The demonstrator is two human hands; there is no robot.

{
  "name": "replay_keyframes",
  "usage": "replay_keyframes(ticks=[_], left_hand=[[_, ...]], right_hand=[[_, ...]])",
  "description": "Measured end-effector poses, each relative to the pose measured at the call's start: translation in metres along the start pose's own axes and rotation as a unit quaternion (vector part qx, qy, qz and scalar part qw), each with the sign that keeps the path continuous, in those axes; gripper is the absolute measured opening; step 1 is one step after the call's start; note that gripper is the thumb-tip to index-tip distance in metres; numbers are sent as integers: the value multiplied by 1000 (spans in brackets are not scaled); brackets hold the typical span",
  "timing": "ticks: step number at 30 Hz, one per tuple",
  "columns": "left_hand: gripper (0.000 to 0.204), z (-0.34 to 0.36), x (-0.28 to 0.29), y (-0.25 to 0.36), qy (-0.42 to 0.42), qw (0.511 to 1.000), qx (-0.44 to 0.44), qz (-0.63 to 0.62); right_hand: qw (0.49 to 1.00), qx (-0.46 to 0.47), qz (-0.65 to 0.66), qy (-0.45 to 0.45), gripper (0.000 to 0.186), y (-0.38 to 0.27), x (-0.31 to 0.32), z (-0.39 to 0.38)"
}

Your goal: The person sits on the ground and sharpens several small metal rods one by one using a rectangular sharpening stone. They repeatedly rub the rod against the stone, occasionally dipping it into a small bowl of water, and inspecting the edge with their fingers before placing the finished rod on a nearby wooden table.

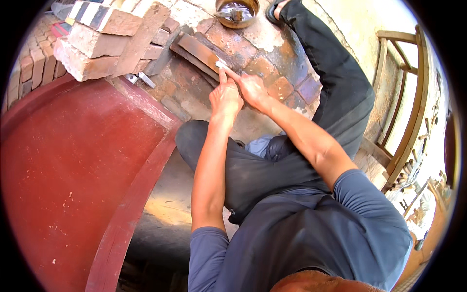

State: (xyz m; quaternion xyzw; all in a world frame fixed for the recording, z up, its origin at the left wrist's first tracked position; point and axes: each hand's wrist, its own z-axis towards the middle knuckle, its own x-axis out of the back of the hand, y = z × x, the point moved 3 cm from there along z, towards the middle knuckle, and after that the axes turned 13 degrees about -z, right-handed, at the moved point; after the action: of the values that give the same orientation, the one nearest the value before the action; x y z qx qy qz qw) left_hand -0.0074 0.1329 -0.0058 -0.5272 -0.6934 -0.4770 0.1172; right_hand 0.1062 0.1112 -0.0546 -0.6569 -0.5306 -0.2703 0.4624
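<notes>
My left hand point(226, 100) and my right hand point(254, 89) meet at the near end of a long reddish-brown block point(198, 51), which lies on the brick floor beside darker strips. Their fingertips press together at a small, bright whitish piece point(220, 64) on the block's surface. Glare and the fingers hide what that piece is. The left index finger points forward onto it while the other left fingers are curled. From the right, my right fingers reach to the same spot, bent and close together.
A brown bowl point(255, 7) of water with a tool resting in it stands beyond the block. Stacked bricks point(104, 46) rise at the left, above a large red wooden panel point(82, 170). A wooden frame point(418, 92) stands at the right. My bent legs flank the work spot.
</notes>
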Motion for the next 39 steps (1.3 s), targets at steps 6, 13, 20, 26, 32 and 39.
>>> replay_keyframes(ticks=[6,13,20,26,32,39], left_hand=[[48,11,-8,1,-20,1000,0,13],[48,8,-21,-6,-45,997,45,37],[45,9,-17,-8,-36,999,36,6],[37,18,3,-13,13,998,21,-54],[36,7,-9,-6,-15,998,33,-53],[43,2,-11,-4,-44,995,61,-71]], right_hand=[[994,22,45,94,74,12,-18,4],[998,1,45,33,80,7,-13,-9],[998,-8,55,8,79,7,-12,-11],[992,26,82,91,82,7,-13,11],[994,-2,86,62,79,9,-21,-5],[994,-26,97,53,75,5,-19,-11]])
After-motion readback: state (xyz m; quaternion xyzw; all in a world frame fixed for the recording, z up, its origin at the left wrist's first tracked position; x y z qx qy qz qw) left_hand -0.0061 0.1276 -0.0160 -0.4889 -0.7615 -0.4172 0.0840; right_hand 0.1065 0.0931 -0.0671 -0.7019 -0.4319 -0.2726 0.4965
